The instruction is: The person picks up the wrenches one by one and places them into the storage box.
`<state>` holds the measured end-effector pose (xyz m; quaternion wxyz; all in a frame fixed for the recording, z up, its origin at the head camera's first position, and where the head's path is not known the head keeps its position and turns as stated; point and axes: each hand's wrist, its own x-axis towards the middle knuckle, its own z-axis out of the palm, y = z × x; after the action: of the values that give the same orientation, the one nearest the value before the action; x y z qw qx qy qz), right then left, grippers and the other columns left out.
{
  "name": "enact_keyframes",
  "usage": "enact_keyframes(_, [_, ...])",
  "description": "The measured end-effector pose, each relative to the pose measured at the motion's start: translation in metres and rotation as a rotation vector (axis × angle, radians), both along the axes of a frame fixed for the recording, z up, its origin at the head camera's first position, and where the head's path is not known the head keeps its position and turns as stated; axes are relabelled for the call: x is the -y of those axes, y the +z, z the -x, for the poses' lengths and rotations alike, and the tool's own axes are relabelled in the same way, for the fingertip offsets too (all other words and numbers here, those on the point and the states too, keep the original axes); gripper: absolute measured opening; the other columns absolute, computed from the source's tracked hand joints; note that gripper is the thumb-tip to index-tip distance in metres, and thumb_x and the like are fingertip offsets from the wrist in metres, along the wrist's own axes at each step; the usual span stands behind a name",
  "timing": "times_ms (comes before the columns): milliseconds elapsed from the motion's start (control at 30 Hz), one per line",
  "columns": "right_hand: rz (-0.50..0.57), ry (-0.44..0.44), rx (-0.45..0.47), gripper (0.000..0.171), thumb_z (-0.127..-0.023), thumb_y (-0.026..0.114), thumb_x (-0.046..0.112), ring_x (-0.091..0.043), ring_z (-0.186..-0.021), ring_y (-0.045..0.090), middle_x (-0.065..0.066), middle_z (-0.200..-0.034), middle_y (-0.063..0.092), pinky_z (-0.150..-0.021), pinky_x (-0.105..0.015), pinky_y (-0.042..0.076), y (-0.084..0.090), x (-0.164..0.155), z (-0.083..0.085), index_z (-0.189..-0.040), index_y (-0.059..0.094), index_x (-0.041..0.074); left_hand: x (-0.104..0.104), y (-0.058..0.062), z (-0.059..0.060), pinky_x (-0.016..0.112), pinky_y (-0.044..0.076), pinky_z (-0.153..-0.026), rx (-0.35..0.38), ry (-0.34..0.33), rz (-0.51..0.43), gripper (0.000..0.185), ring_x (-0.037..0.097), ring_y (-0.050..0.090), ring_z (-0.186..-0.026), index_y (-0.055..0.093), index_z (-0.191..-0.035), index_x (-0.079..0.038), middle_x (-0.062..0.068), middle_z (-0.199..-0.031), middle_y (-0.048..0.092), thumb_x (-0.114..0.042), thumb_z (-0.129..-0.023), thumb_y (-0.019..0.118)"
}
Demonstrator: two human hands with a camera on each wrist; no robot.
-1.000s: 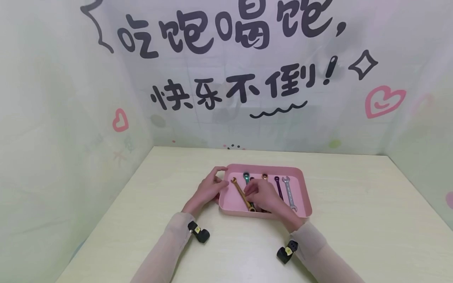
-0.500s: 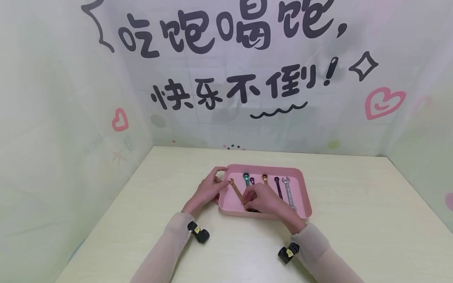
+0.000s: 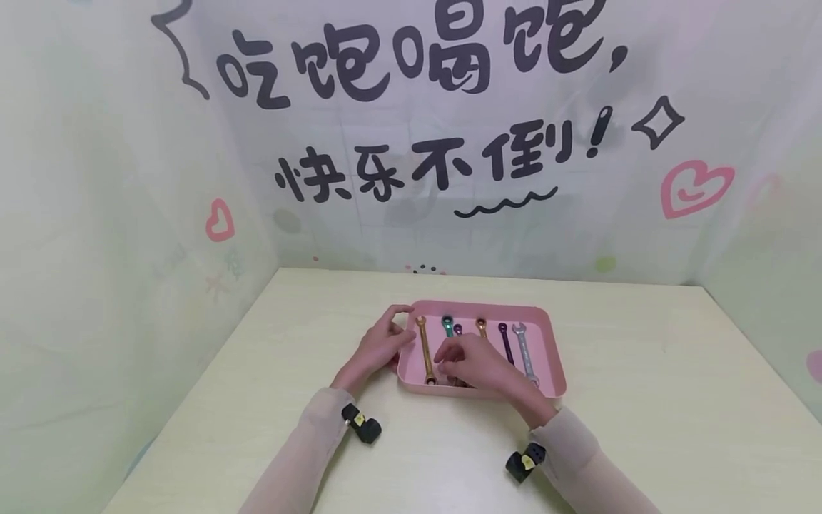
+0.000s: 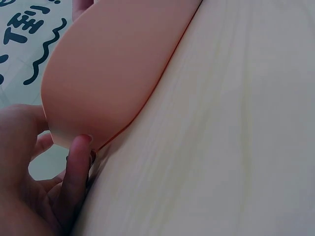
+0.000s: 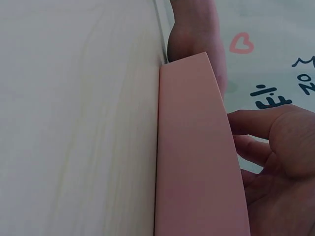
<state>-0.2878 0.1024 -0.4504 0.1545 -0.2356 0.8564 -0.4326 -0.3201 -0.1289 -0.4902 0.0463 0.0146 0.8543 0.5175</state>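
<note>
My left hand (image 3: 375,341) grips the left end of a shallow pink tray (image 3: 546,357), thumb over its rim and fingers outside. In the left wrist view, fingers wrap the corner of the tray (image 4: 118,64). A gold combination wrench (image 3: 425,350) lies near the tray's left wall, almost in line with it. Just right of this wrench, my right hand (image 3: 475,360) hovers inside the tray with fingers loosely bent, fingertips apart from it. Beyond the right hand show a green wrench (image 3: 448,325), a small purple wrench (image 3: 458,330) and an orange-gold wrench (image 3: 481,326), their lower parts hidden.
Toward the tray's right side lie a dark purple wrench (image 3: 506,343) and a silver wrench (image 3: 525,353). The tray rests on a pale wooden table (image 3: 642,371), enclosed by printed white cloth (image 3: 359,235) at the back and sides.
The gold wrench has swung from a slant to nearly straight along the tray's left wall. My right hand has let go of it. The left hand stays at the tray's edge.
</note>
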Motion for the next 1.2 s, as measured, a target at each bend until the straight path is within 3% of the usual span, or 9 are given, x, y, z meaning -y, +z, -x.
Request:
enact_keyframes(133, [0.03,0.0,0.021,0.016,-0.1,0.065,0.014,-0.019,-0.072,0.066,-0.007,-0.095,0.072,-0.065,-0.031,0.059,0.002,-0.013,0.003,-0.112,0.073,0.005,-0.002,-0.004,0.0,0.027,0.055,-0.049,0.008,-0.009,0.003,0.051,0.018,0.065,-0.065,0.048,-0.147,-0.036,0.013,-0.111,0.066,-0.03,-0.1,0.064])
enact_keyframes(433, [0.052,-0.011,-0.066,0.022,-0.101,0.063,0.015,-0.024,-0.08,0.069,-0.016,-0.109,0.073,-0.069,-0.037,0.064,0.02,-0.048,0.016,-0.116,0.071,0.001,-0.002,-0.005,0.002,0.026,0.054,-0.048,0.003,-0.011,-0.005,0.052,0.019,0.064,-0.064,0.047,-0.148,-0.035,0.013,-0.11,0.066,-0.03,-0.099,0.064])
enact_keyframes(700, [0.041,-0.078,-0.038,0.025,-0.102,0.062,0.018,-0.021,-0.083,0.07,-0.018,-0.107,0.075,-0.071,-0.032,0.062,0.031,-0.077,0.023,-0.121,0.07,0.003,-0.005,-0.009,0.002,0.026,0.054,-0.049,0.01,-0.024,-0.009,0.052,0.018,0.065,-0.066,0.047,-0.148,-0.034,0.013,-0.11,0.066,-0.029,-0.1,0.064])
enact_keyframes(900, [0.068,-0.078,-0.055,0.023,-0.104,0.059,0.016,-0.025,-0.087,0.069,-0.021,-0.105,0.072,-0.073,-0.033,0.063,0.042,-0.094,0.027,-0.119,0.069,0.001,-0.009,-0.005,0.005,0.025,0.054,-0.049,0.015,-0.026,-0.019,0.052,0.018,0.064,-0.066,0.046,-0.149,-0.035,0.013,-0.111,0.065,-0.028,-0.1,0.064])
enact_keyframes(1200, [0.107,-0.067,-0.073,0.026,-0.104,0.061,0.017,-0.03,-0.086,0.071,-0.024,-0.107,0.072,-0.075,-0.035,0.064,0.048,-0.103,0.03,-0.119,0.067,-0.003,0.002,-0.007,0.009,0.026,0.055,-0.051,0.036,-0.06,-0.028,0.054,0.019,0.064,-0.068,0.044,-0.151,-0.034,0.014,-0.113,0.063,-0.029,-0.101,0.064])
